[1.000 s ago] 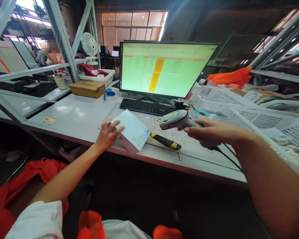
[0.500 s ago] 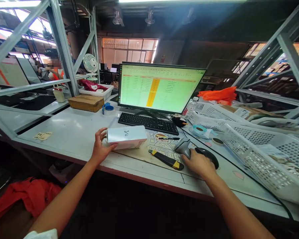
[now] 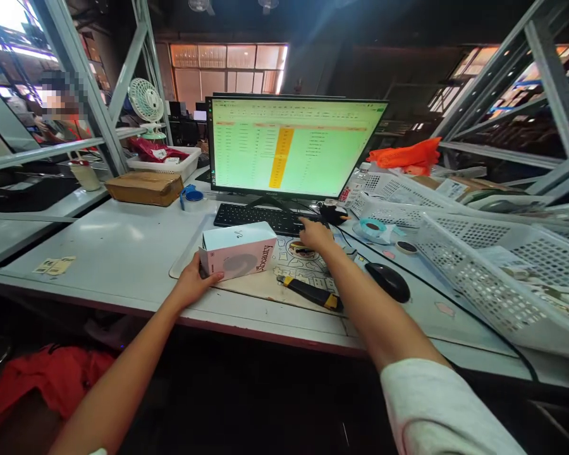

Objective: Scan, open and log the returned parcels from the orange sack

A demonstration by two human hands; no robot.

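A small pink-and-white box (image 3: 239, 258) with "Beauty" printed on its front stands tilted on the patterned desk mat (image 3: 260, 289). My left hand (image 3: 196, 278) grips its left end, thumb on the front face. Over the right end of the black keyboard (image 3: 260, 218) is my right hand (image 3: 317, 234), index finger stretched onto the keys, holding nothing. A yellow-and-black utility knife (image 3: 310, 292) lies in front of the box. My right forearm mostly hides the grey scanner (image 3: 352, 253). The black mouse (image 3: 387, 282) rests to the right of that forearm.
Behind the keyboard stands a monitor (image 3: 246, 145) showing a spreadsheet. White perforated baskets (image 3: 469, 278) line the right side, with a tape roll (image 3: 372, 229) and a cable beside them. A cardboard box (image 3: 145, 188) sits at the back left. Another person (image 3: 64, 114) is beyond the metal frame.
My right hand has left the scanner and moved forward and left to the keyboard. My left hand has tipped the box so that its printed front shows. The view has shifted slightly.
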